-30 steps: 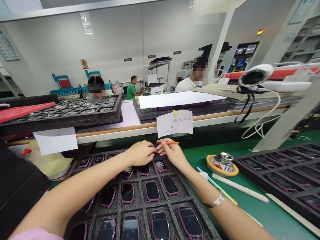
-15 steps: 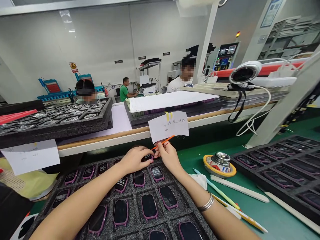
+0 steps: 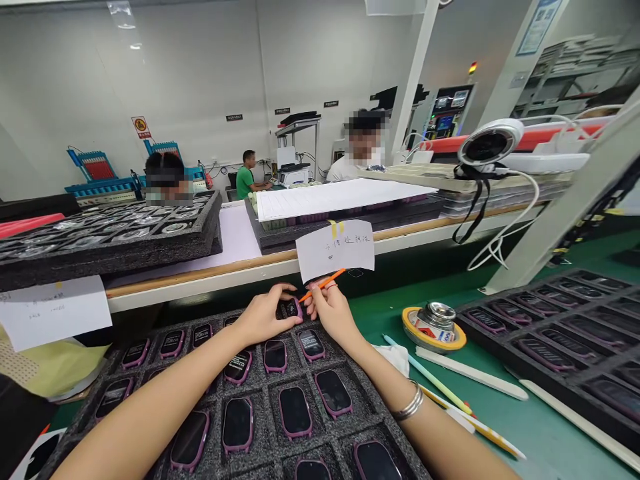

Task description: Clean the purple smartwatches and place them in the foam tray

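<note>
A black foam tray (image 3: 260, 390) in front of me holds several small purple-rimmed devices with dark screens. My left hand (image 3: 263, 315) is curled at the tray's far edge, its fingers pinching one purple device (image 3: 291, 308) that is lifted out of its slot. My right hand (image 3: 330, 310) is closed beside it, holding a thin orange stick (image 3: 323, 285) whose lower tip points at that device. A silver bracelet circles my right wrist.
A second foam tray (image 3: 555, 340) of devices lies at right on the green mat. Between the trays are a yellow-rimmed tape roll with a metal part (image 3: 434, 324), white sticks and pencils (image 3: 440, 387). A shelf (image 3: 280, 263) with paper labels runs ahead; other people sit beyond.
The orange stick has tilted from level to tip-down toward the device. My left hand has lifted the device slightly and its fingers have parted a little. The view shifted right and down.
</note>
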`<state>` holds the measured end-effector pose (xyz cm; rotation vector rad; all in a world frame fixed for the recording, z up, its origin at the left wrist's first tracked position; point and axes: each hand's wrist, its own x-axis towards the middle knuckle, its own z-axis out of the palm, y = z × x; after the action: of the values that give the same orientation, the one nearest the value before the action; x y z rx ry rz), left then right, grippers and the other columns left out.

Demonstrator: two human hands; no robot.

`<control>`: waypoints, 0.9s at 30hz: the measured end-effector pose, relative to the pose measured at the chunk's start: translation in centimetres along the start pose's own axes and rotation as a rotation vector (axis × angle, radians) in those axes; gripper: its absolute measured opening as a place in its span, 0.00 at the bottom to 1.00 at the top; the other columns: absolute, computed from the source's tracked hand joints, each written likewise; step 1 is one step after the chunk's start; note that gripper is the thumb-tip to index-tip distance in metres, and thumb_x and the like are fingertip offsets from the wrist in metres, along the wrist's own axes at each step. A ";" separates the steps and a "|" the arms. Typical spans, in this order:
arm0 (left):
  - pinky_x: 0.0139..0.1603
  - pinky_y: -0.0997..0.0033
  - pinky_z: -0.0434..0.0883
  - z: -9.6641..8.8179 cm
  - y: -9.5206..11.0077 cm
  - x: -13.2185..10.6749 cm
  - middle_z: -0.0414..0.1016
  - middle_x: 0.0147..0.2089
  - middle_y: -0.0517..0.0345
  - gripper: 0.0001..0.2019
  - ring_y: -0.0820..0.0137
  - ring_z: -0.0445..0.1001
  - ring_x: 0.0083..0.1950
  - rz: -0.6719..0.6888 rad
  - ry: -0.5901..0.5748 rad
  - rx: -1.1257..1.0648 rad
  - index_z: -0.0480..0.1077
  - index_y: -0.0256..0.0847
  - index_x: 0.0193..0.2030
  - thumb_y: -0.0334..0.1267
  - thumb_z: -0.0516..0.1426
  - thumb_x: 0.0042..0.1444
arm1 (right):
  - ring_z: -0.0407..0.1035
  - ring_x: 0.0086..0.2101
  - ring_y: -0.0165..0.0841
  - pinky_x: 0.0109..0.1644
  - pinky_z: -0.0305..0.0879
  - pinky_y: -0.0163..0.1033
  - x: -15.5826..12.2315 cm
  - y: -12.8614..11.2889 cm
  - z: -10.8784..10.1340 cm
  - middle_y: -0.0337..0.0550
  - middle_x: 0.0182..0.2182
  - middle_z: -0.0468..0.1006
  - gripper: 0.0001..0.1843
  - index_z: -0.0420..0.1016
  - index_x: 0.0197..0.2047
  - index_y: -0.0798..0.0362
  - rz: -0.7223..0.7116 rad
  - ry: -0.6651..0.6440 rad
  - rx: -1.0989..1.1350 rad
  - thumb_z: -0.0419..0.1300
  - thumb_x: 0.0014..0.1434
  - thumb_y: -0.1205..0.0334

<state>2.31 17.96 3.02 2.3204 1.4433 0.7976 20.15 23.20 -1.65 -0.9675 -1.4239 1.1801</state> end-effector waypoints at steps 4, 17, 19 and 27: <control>0.60 0.57 0.74 0.0 0.1 0.0 0.79 0.57 0.49 0.26 0.56 0.78 0.60 0.006 -0.011 0.007 0.63 0.45 0.60 0.42 0.65 0.57 | 0.72 0.28 0.27 0.30 0.73 0.34 0.0 0.0 -0.1 0.39 0.35 0.77 0.14 0.74 0.48 0.57 -0.010 -0.016 -0.017 0.60 0.71 0.54; 0.59 0.51 0.68 0.0 4.0 -1.2 0.77 0.53 0.46 0.14 0.55 0.73 0.57 0.188 -0.060 0.232 0.76 0.43 0.49 0.48 0.56 0.67 | 0.68 0.24 0.25 0.26 0.69 0.31 -0.6 -0.6 -0.9 0.37 0.32 0.75 0.14 0.73 0.48 0.57 -0.062 0.085 0.089 0.58 0.71 0.53; 0.60 0.52 0.67 0.4 4.9 -1.5 0.76 0.54 0.47 0.15 0.55 0.72 0.58 0.240 -0.123 0.246 0.78 0.45 0.46 0.52 0.58 0.64 | 0.66 0.22 0.24 0.24 0.67 0.30 -0.9 -1.0 -1.3 0.35 0.30 0.74 0.14 0.73 0.46 0.57 -0.060 0.078 0.120 0.58 0.72 0.53; 0.59 0.53 0.71 0.6 5.0 -3.7 0.80 0.54 0.48 0.14 0.56 0.76 0.57 0.209 -0.110 0.224 0.74 0.43 0.52 0.44 0.63 0.62 | 0.66 0.17 0.24 0.20 0.65 0.31 -3.9 -2.4 -1.7 0.30 0.23 0.72 0.21 0.67 0.41 0.54 -0.076 -0.048 0.186 0.58 0.69 0.42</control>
<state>5.07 12.46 4.02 2.6724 1.3181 0.5736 22.54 19.29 -0.10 -0.7539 -1.3494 1.2616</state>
